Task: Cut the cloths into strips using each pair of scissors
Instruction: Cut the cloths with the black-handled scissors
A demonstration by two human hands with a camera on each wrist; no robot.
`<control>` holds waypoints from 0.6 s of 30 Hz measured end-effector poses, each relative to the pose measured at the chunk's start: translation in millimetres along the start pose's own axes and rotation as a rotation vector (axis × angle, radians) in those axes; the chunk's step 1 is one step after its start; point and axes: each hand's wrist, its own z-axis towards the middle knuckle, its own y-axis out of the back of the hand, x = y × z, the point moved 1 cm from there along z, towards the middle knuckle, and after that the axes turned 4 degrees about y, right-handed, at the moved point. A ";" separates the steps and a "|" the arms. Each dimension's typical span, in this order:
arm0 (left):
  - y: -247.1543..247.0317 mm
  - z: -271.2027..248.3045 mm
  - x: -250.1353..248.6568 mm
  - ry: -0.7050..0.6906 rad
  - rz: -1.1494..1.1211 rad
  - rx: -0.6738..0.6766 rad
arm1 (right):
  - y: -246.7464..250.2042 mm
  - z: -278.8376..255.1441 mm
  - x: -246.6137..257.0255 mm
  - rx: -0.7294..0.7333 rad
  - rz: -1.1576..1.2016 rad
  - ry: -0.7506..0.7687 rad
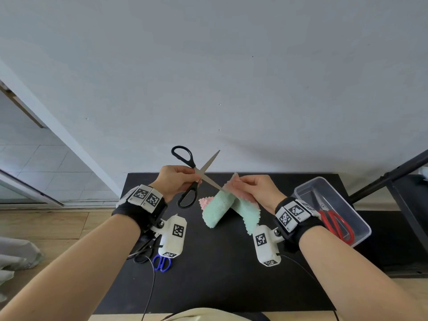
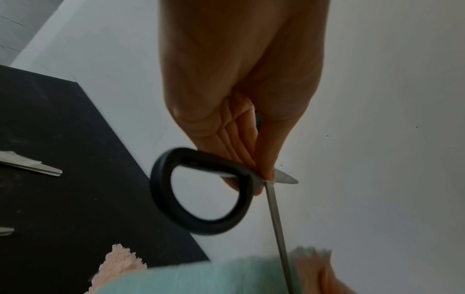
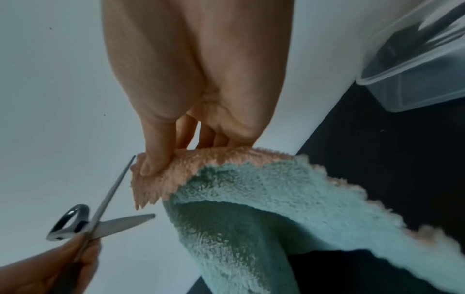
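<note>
My left hand [image 1: 183,179] holds the black-handled scissors [image 1: 188,197] above the black mat [image 1: 222,274], fingers pinched near the pivot and outside the handle loops. The blades stand wide open. One blade points up at the wall; the other reaches right, against the cloth's top edge. My right hand [image 1: 245,185] pinches the top edge of a fluffy mint and pink cloth [image 1: 217,212], which hangs down to the mat. In the left wrist view, one handle loop [image 2: 201,191] sits below the fingers [image 2: 241,139]. In the right wrist view, the thumb [image 3: 153,159] presses the pink edge [image 3: 161,179], with the open scissors [image 3: 108,201] just left.
A clear plastic box [image 1: 361,230] at the right holds red-handled scissors [image 1: 335,221]. Blue-handled scissors [image 1: 162,262] and another dark pair [image 1: 143,253] lie on the mat under my left wrist. A black bar [image 1: 389,174] slants at the far right. The wall is close behind.
</note>
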 end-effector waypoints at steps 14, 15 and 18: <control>-21.5 -9.0 3.6 -0.059 0.061 0.081 | -42.6 5.6 22.9 0.046 0.006 0.037; -20.5 -8.5 4.6 -0.064 0.061 0.055 | -42.3 6.1 22.8 0.045 -0.006 0.030; -17.8 -9.2 4.9 -0.068 0.017 0.009 | -39.0 5.8 24.8 0.048 -0.077 0.021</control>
